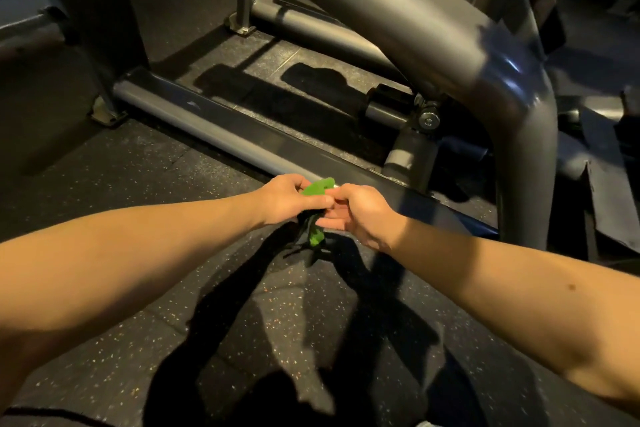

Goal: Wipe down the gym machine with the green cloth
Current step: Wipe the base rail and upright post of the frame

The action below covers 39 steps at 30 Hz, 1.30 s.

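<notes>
Near machine rail: green cloth between hands

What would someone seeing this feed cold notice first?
The bright green cloth at the centre stands out first, bunched between the left hand and right hand, both pinching it, with one end hanging down. Behind it, the thick grey frame tube sweeps from the top down the right side, catching the light. A low rail runs diagonally across the speckled floor.
</notes>
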### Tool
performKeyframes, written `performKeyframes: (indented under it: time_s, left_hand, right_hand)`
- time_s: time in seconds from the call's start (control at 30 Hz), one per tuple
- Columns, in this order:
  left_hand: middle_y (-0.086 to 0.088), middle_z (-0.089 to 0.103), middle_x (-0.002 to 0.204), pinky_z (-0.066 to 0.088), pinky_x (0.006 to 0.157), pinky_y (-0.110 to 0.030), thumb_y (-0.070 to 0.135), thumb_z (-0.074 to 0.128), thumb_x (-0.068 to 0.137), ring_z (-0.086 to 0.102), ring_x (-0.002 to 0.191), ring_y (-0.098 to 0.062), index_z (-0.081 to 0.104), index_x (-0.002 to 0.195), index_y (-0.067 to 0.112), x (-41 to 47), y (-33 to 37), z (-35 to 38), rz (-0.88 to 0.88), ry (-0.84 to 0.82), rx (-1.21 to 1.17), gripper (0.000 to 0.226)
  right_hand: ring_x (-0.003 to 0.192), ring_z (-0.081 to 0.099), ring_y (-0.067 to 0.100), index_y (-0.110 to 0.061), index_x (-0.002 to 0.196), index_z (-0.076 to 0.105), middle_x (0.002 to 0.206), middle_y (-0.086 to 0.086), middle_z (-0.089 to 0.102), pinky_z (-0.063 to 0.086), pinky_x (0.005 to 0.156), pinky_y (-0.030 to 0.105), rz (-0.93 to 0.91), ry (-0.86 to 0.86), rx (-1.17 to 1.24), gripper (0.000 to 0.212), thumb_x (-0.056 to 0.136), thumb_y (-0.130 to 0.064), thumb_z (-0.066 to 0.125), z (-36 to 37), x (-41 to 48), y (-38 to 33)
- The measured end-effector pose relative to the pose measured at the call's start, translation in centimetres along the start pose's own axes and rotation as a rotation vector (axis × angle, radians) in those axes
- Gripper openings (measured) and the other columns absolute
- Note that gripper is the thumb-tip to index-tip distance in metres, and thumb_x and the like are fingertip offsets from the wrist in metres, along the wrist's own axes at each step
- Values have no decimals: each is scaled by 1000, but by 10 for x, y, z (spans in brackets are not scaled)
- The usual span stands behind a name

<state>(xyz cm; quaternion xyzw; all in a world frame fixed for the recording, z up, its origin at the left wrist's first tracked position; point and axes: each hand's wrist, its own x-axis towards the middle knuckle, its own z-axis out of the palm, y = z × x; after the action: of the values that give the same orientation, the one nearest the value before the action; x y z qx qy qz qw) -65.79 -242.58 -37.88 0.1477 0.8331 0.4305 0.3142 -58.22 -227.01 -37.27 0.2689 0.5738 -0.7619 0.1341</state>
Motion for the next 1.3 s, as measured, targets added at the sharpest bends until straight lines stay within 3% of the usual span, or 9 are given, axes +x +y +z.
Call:
performKeyframes:
  time_s: [0.13,0.27,0.37,0.47,0.67,0.8,0.93,1.13,1.3]
  left_hand:
    - [-4,59,75,39,54,-16,12,73,88,51,69,-14,65,84,11,10,2,7,27,107,41,10]
    - [-3,62,74,48,65,-21,8,65,91,56,72,-14,68,83,7,16,11,11,15,29,-48,9]
    - [-2,67,83,48,67,-20,5,64,91,58,76,-12,72,97,3,26,15,18,44,21,-41,10]
    - [-3,68,84,50,72,-24,6,66,94,59,74,-12,72,96,12,41,16,27,60,19,-70,9]
    - [-3,64,116,49,98,-35,22,68,94,61,107,-21,68,118,18,75,15,29,131,102,324,24]
    - [-13,50,141,38,113,-44,40,70,91,41,132,-34,60,136,18,84,15,36,182,105,715,51]
    - [-16,45,147,38,109,-47,56,66,89,40,132,-37,52,142,13,91,4,40,213,162,891,70]
    - [-16,47,143,41,103,-52,63,66,86,42,129,-40,52,143,17,100,-5,34,291,220,961,75]
    - [-15,47,143,41,100,-53,70,63,84,41,130,-40,53,143,20,103,-5,31,293,221,1002,78]
  right_hand:
    - [82,69,25,2,104,68,97,21,70,59,85,41,-110,171,-227,21,92,12,54,-19,7,12]
    - [113,64,21,-4,136,56,126,10,64,55,100,42,-128,143,-412,66,75,2,81,-36,15,20]
    - [84,67,16,-9,99,70,96,8,73,56,81,36,-147,116,-477,24,80,-7,84,-44,16,21]
    - [71,56,15,-20,70,58,72,0,61,47,66,29,-240,347,-591,30,77,-18,86,-58,15,14]
    - [90,51,19,-18,97,53,100,3,55,35,71,28,-392,764,-1037,24,85,-16,74,-102,16,-23]
    - [123,47,29,-11,121,61,130,11,51,46,98,41,-316,560,-1405,38,87,-22,73,-113,24,1]
    - [124,46,40,0,130,66,139,19,57,40,106,52,-507,301,-1578,38,101,-24,58,-121,18,20]
    - [156,9,25,-19,160,29,170,3,17,12,125,49,-280,367,-1686,54,109,-39,31,-142,43,18]
    - [157,7,25,-10,158,30,169,8,17,8,128,44,-222,470,-1525,52,111,-32,23,-152,86,-8]
